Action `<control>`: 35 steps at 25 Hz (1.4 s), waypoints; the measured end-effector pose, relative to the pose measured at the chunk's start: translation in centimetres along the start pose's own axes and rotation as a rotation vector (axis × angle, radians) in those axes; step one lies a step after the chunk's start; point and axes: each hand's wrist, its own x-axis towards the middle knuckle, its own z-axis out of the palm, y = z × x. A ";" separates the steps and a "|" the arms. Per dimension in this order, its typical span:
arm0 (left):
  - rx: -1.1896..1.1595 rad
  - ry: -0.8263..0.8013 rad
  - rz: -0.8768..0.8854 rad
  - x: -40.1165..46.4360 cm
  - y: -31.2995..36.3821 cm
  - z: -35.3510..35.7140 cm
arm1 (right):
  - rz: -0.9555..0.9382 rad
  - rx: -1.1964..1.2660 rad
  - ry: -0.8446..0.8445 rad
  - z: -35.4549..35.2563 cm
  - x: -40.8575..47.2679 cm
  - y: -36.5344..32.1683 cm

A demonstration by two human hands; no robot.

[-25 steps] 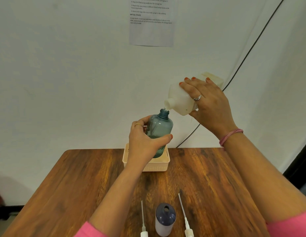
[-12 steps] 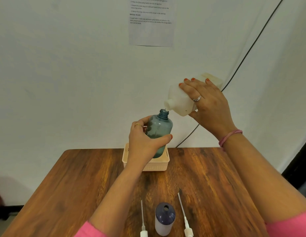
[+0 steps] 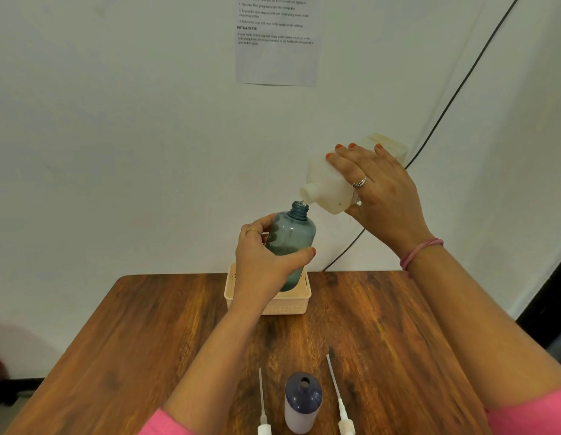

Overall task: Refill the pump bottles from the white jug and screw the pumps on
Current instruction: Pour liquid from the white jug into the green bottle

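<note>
Pour step in hand: right hand (image 3: 382,199) grips the white jug (image 3: 329,186), long axis tipped, spout down-left just over the neck of the teal bottle (image 3: 291,243), which the left hand (image 3: 266,262) holds near-upright above the basket (image 3: 269,304). Next: right the jug, set it down, pick a pump (image 3: 339,400) off the bench (image 3: 147,324). Second bottle (image 3: 302,403) waits uncapped between the pumps.

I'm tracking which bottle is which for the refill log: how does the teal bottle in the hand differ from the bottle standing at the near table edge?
The teal bottle is held above the basket in the left hand; the near bottle stands untouched on the table.
The teal bottle is see-through; the near bottle has a dark top and whitish body.
The white jug tips over the teal bottle only.
Both are open, without pumps.
</note>
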 end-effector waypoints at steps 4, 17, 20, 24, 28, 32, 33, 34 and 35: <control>-0.014 0.000 -0.006 -0.1 -0.1 0.0 | 0.000 -0.008 -0.010 0.0 -0.1 0.0; 0.001 0.004 -0.005 0.1 -0.3 0.1 | -0.009 -0.002 -0.016 0.2 0.0 -0.1; 0.000 0.005 -0.007 0.2 -0.4 0.1 | -0.007 -0.002 -0.022 0.4 -0.1 -0.1; 0.000 0.008 -0.023 0.2 -0.5 0.1 | -0.011 0.004 -0.037 0.5 -0.1 -0.2; 0.011 0.019 -0.032 0.4 -0.6 0.1 | -0.014 0.000 -0.032 0.6 0.0 -0.1; 0.007 0.017 -0.036 0.5 -0.7 0.0 | -0.019 -0.008 -0.030 0.8 0.0 -0.2; 0.006 0.016 -0.034 0.5 -0.7 0.0 | -0.021 -0.007 -0.028 0.8 0.0 -0.2; 0.004 0.016 -0.033 0.5 -0.7 0.0 | -0.022 -0.007 -0.027 0.9 0.0 -0.2; 0.002 0.015 -0.033 0.5 -0.7 -0.1 | -0.023 -0.007 -0.027 0.9 0.1 -0.3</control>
